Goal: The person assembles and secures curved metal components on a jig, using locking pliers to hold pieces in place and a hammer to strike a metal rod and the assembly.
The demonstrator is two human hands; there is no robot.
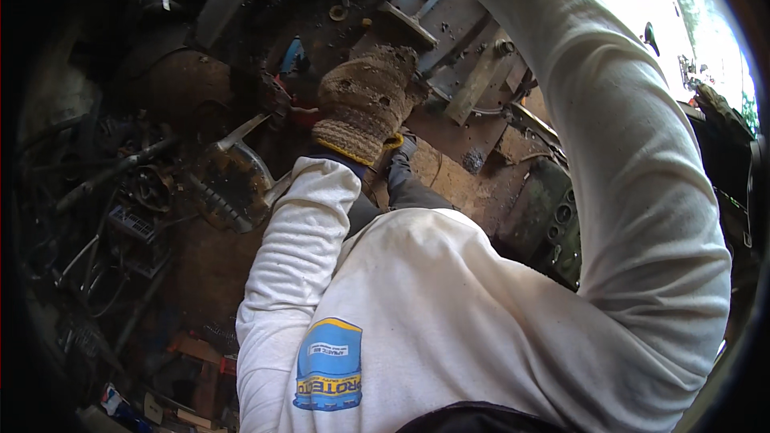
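My left hand [369, 92], in a dirty brown knitted glove with a yellow-edged cuff, is low over the cluttered floor. The glove looks compact, with its fingers curled under and away from view. What they close on, if anything, is hidden. A red part [303, 116] shows right beside the glove, partly covered by it; I cannot tell its kind or whether the hand grips it. Close by stands a blue piece [293, 56]. My right arm [634, 120], in a white sleeve, reaches up past the top edge, so my right hand is out of view.
A rusty, rounded metal part [233, 184] with an arm lies left of my left forearm. Metal bars [473, 84] and a T-shaped piece [411, 26] lie ahead. A dark green metal block with round holes [561, 224] is at the right. Scrap and tubing fill the left.
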